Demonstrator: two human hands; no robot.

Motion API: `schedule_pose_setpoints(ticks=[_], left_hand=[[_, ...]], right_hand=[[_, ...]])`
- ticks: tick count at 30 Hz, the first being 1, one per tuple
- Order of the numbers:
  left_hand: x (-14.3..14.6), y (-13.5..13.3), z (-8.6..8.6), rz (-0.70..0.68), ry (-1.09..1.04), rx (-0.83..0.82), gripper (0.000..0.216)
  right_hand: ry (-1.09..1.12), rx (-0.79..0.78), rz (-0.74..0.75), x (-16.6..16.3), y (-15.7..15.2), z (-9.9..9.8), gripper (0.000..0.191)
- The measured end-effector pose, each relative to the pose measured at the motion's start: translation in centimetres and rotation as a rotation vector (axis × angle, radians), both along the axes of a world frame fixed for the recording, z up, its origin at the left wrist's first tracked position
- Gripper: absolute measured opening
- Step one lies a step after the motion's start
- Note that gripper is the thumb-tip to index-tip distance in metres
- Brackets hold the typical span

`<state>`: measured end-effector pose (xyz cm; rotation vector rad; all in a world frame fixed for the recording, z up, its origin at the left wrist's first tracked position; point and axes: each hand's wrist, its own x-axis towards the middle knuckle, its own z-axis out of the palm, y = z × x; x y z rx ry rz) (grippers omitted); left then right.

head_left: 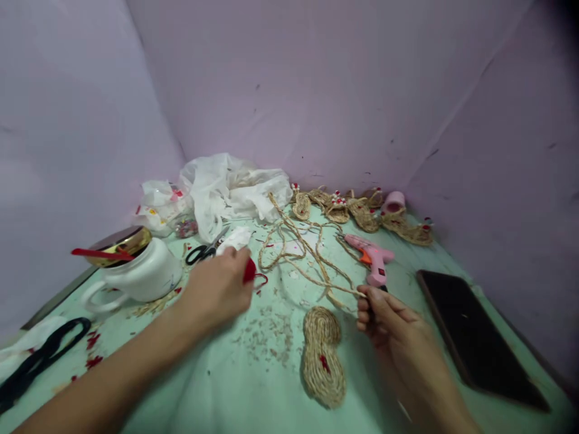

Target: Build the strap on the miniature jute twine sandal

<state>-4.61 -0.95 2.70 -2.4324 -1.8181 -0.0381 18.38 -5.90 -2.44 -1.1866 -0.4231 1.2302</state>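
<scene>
My left hand [220, 284] reaches forward over the green surface with its fingers closed on a small red piece [249, 270]. My right hand [388, 319] is curled, pinching the end of a loose jute cord [307, 253] that runs back across the table. A flat coiled jute sole [322, 357] lies between my hands, nearer the right one, with a red speck on it. A pink glue gun [373, 258] lies just beyond my right hand.
Black scissors [203, 250] lie beyond my left hand. A white mug [142, 274] with a gold lid stands at left. Crumpled white plastic bags [230, 190] and several small jute sandals [362, 211] sit at the back. A dark phone [474, 337] lies at right.
</scene>
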Motion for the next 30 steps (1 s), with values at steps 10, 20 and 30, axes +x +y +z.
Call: schedule_pose_setpoints(ticks=[10,20,30], left_hand=[[-4.8,4.5,-0.3,0.240,0.037,0.314,0.025],[3.7,0.6,0.5,-0.756,-0.386,-0.170,0.031],[2.0,0.8,-2.1,-0.369,-0.079,0.200,0.023]], right_hand=[[-0.011,-0.018,0.074,0.2,-0.3,0.3,0.028],[-0.164,0.093,0.423,0.5,-0.9,0.5,0.020],[-0.392,0.100,0.468,0.5,-0.6,0.4,0.022]])
